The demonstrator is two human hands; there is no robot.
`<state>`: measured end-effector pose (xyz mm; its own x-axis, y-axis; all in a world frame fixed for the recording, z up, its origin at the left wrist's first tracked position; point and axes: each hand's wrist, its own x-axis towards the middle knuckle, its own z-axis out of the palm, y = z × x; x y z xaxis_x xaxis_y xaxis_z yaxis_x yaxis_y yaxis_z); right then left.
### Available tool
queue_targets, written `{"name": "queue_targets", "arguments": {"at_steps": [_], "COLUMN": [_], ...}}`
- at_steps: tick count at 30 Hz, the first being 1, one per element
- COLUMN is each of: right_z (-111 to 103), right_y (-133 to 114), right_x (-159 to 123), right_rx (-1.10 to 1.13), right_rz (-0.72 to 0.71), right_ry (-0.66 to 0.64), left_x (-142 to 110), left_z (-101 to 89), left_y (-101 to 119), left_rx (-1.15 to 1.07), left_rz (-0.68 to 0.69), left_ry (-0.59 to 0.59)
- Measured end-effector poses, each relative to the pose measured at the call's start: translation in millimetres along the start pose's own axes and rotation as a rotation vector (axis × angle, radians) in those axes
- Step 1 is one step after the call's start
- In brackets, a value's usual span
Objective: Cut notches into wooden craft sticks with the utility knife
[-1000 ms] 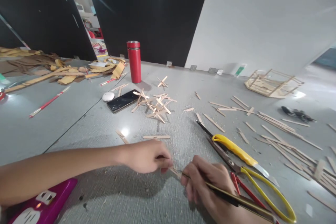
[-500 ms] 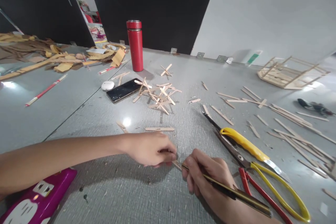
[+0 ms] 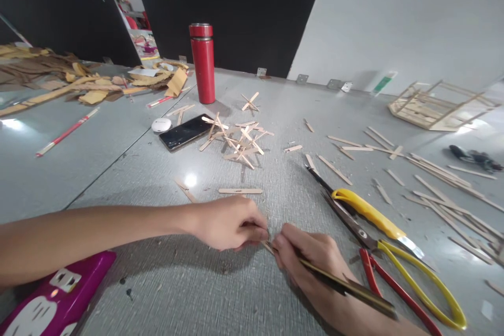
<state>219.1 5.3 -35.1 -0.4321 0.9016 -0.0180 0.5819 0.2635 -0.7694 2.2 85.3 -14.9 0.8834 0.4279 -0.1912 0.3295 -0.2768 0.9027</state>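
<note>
Low in the middle, my left hand (image 3: 232,224) pinches a small wooden craft stick (image 3: 269,247) between thumb and fingertips. My right hand (image 3: 305,257) is closed in a pen-like grip around a slim brass-coloured utility knife (image 3: 354,291), whose back end slants down to the right. The knife's tip is hidden by my fingers, at the stick's right end. Both hands are close together, just above the grey table. Beyond my left hand lies another craft stick (image 3: 240,191) with a dark slot in its middle.
Right of my hands lie yellow-and-red-handled snips (image 3: 368,241) and a yellow-handled knife (image 3: 370,213). Ahead are a pile of sticks (image 3: 244,142), a phone (image 3: 185,133) and a red flask (image 3: 203,68). A purple case (image 3: 66,294) sits under my left forearm; a stick frame (image 3: 437,107) stands far right.
Both hands have shifted slightly. The right hand and its utility knife have moved a little up and left, closer to the left fingertips. The stick stays pinched; the view has tilted slightly.
</note>
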Motion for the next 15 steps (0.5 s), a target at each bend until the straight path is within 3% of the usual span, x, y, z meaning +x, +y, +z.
{"name": "queue_targets", "arguments": {"at_steps": [10, 15], "right_z": [3.8, 4.2], "right_y": [6.2, 8.6], "right_x": [-9.5, -10.6], "right_rx": [0.075, 0.104], "right_rz": [0.027, 0.038], "right_ry": [0.082, 0.055], "left_x": [0.2, -0.3], "left_z": [-0.3, -1.5], "left_y": [-0.6, -0.2], "left_rx": [-0.033, -0.062], "left_rz": [-0.045, -0.059], "left_ry": [-0.009, -0.026]}}
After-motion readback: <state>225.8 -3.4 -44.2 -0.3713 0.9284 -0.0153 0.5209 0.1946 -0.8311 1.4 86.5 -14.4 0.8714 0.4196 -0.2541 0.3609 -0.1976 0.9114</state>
